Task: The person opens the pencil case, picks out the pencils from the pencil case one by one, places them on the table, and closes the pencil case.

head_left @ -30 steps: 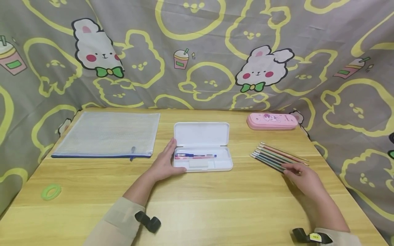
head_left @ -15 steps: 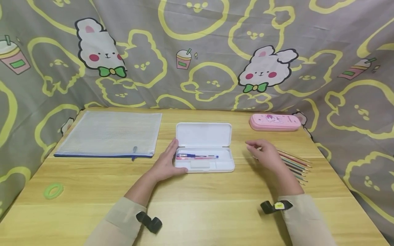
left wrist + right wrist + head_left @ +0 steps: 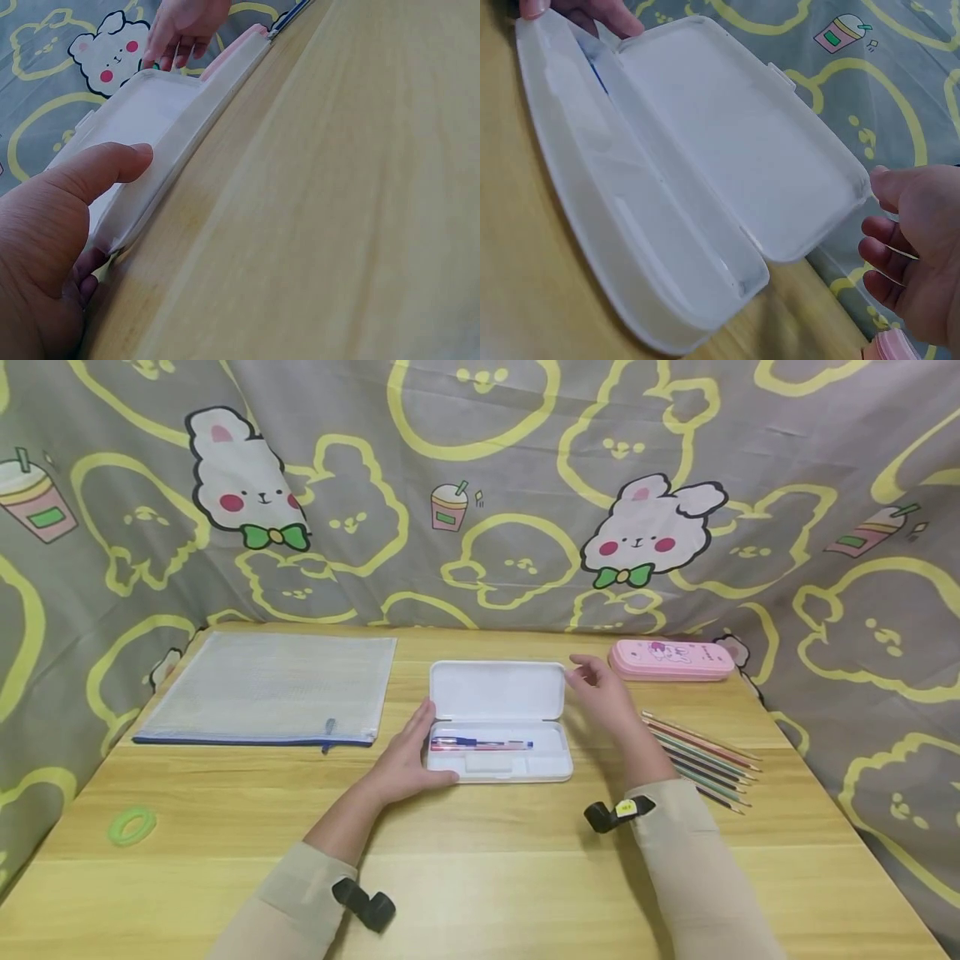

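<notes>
A white pencil case (image 3: pixel 543 764) stands opened on the table, its lid (image 3: pixel 497 690) raised at the back. In its tray lie pens with blue and red parts (image 3: pixel 480 743) and a white eraser (image 3: pixel 487 763). My left hand (image 3: pixel 405 764) grips the case's left end, thumb at the front wall and fingers along the side. My right hand (image 3: pixel 606 697) is at the lid's upper right corner; in the right wrist view its thumb meets the lid's edge (image 3: pixel 866 187) while the other fingers hang loosely bent. Several pencils (image 3: pixel 708 756) lie fanned beside the right forearm.
A pink pencil box (image 3: pixel 671 661) stands at the back right. A mesh zip pouch (image 3: pixel 270 685) with a blue zip lies at the left, and a green ring (image 3: pixel 132 827) nearer the front. A patterned curtain (image 3: pixel 517 468) hangs behind the table.
My right hand has moved left and away from the pencils to the raised lid's corner, uncovering more of the pencils. My left hand has stayed on the pencil case.
</notes>
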